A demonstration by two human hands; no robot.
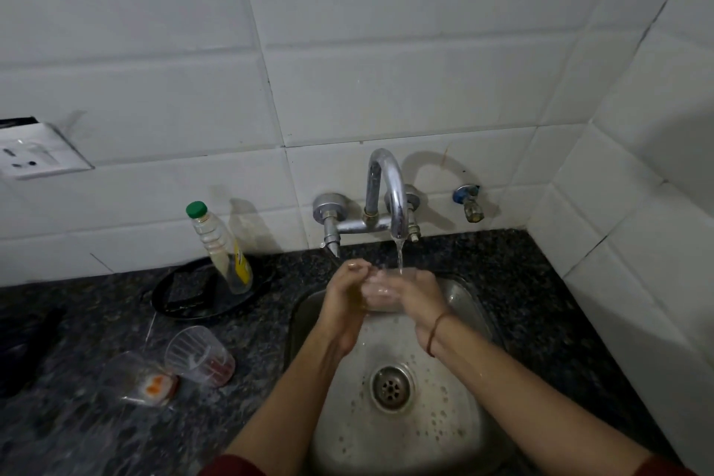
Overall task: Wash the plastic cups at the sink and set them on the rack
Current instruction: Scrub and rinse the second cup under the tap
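Observation:
A clear plastic cup (378,292) is held upright over the steel sink (475,321), under the water running from the chrome tap (394,197). My right hand (419,296) grips its right side. My left hand (345,290) holds its left side, fingers curled over the rim. Most of the cup is hidden by my hands. Two more clear cups stand on the dark counter to the left: one (199,355) with reddish residue in its bottom, and a blurred one (143,379) with orange residue.
A bottle with a green cap (222,247) stands in a black round pan (174,294) behind the cups. A wall socket (34,155) is at far left. A small second tap (471,201) is on the tiled wall. A dark object (27,348) lies at the counter's left edge.

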